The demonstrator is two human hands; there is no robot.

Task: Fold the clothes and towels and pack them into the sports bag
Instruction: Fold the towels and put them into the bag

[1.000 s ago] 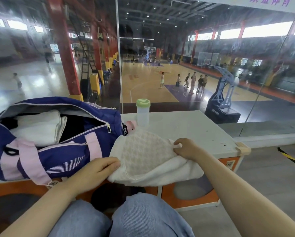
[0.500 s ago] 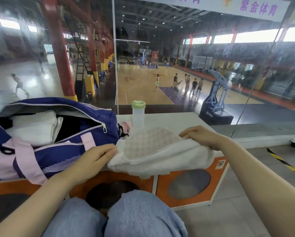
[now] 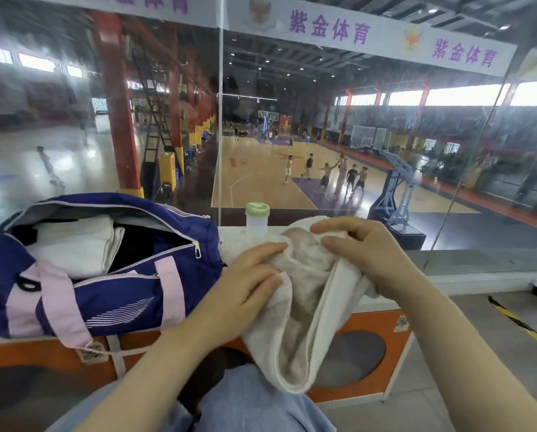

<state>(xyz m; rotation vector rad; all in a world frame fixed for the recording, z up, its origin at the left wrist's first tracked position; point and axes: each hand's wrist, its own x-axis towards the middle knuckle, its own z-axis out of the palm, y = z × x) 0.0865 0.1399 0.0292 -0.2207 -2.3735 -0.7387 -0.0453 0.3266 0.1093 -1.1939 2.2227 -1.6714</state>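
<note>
- Both hands, left (image 3: pixel 248 285) and right (image 3: pixel 364 254), are curled round the white towel (image 3: pixel 301 322), held above the worktop (image 3: pixel 466 269) edge, its long axis hanging downward.
- Folded white cloth (image 3: pixel 74 244) is held in the unzipped sports bag (image 3: pixel 111 294).

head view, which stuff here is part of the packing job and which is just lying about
Part of the job:
- white terry towel, gripped by both hands
- open navy and pink sports bag
- folded white cloth inside the bag

Lying about:
- clear plastic bottle with green lid

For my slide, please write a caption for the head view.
Both hands grip a white towel beside the open sports bag.
</note>
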